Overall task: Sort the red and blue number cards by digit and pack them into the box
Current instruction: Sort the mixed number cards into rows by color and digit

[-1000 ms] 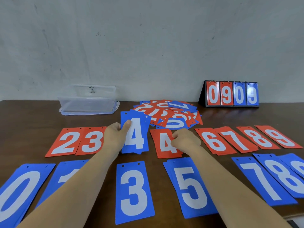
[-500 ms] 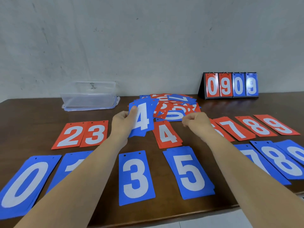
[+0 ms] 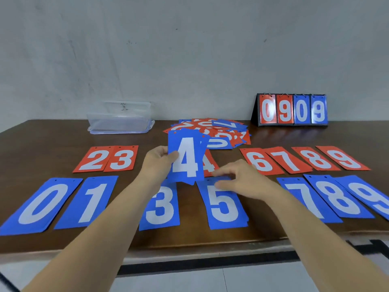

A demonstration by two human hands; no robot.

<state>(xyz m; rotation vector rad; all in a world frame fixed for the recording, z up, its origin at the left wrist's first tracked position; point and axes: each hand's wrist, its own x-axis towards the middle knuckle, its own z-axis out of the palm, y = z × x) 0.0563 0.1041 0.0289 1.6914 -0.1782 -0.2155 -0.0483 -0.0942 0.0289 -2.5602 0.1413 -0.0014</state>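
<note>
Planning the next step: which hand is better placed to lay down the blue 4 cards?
Left: the left hand grips the blue 4 cards above the gap between blue 3 and blue 5; right hand looks empty.

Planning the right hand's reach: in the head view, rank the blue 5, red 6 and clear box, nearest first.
1. Blue 5, beneath the right hand.
2. Red 6, just beyond, rightward.
3. Clear box, far back left.
</note>
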